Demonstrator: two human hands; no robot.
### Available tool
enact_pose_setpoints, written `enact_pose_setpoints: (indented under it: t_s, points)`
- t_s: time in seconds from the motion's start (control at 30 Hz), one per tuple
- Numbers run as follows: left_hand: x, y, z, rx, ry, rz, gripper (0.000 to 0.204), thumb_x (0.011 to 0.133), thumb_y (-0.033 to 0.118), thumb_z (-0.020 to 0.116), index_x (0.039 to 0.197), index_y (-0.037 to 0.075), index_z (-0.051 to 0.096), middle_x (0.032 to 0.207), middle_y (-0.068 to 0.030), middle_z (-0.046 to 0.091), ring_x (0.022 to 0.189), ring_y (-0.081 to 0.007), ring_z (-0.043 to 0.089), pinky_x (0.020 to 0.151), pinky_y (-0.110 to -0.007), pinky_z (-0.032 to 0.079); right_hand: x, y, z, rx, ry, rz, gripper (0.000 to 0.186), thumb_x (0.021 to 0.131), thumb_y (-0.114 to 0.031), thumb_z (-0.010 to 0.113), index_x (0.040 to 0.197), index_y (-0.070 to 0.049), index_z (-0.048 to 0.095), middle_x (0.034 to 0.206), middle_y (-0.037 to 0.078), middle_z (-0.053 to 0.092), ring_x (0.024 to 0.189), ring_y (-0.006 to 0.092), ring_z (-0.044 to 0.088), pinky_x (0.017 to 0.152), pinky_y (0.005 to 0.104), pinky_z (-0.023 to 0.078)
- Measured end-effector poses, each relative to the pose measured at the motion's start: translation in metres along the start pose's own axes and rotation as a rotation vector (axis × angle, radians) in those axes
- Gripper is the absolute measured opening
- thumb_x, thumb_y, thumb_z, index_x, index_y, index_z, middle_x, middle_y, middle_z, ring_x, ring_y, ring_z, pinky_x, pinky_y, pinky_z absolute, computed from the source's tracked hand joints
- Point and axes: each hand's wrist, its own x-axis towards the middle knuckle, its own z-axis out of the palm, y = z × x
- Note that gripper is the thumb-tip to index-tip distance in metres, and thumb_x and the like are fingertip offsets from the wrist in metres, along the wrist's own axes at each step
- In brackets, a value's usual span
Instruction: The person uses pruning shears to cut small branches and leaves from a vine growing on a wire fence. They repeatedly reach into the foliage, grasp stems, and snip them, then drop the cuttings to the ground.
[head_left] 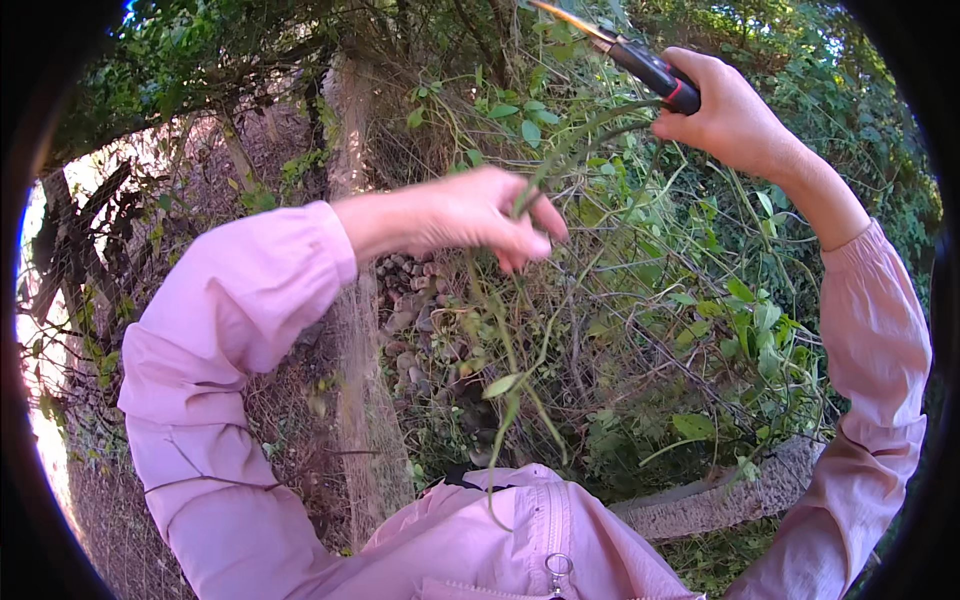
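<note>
My right hand [728,118] is raised at the upper right, closed around the black and red handle of a bladed tool [645,72]. Its narrow blade points up and left, and its tip reaches the top of the picture; the exact kind cannot be told. My left hand [470,212], slightly blurred, is closed on a green vine [570,150] in the middle. From there the vine arches up toward my right hand, where its end is hard to make out. Below the left fingers, thin green stems [507,345] with a few leaves hang down in front of my pink jacket.
Tangled vines and leafy growth [700,290] fill the middle and right. A pale trunk [355,400] stands upright left of centre, beside stacked stones [405,300]. A thick rough log [730,495] lies low on the right. A dark thin twig [210,478] rests across my left sleeve.
</note>
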Motion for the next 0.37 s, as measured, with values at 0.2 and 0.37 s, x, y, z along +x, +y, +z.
enact_pose_setpoints:
  t_s: [0.2,0.37]
  points:
    - [0.004,0.071,-0.064,0.813,0.484,0.433,0.057,0.075,0.007,0.066,0.129,0.006,0.047,0.079,-0.0048,0.055,0.072,-0.0172,0.055,0.075,-0.029,0.051,0.019,0.032,-0.052,-0.033,0.156,0.261,0.026,0.076,-0.021,0.071,0.085,-0.007,0.051,0.071,-0.003,0.047,0.065,0.0069,0.043,0.061,0.0249,0.036]
    - [0.046,0.170,-0.080,1.835,0.957,0.988,0.076,0.076,0.030,0.070,0.139,0.013,0.032,0.114,-0.0174,0.054,0.110,-0.0254,0.051,0.096,-0.044,0.039,0.009,0.051,-0.120,0.019,0.528,0.210,0.017,0.068,-0.010,0.069,0.076,-0.003,0.055,0.063,-0.002,0.050,0.054,0.0070,0.045,0.047,0.0250,0.035]
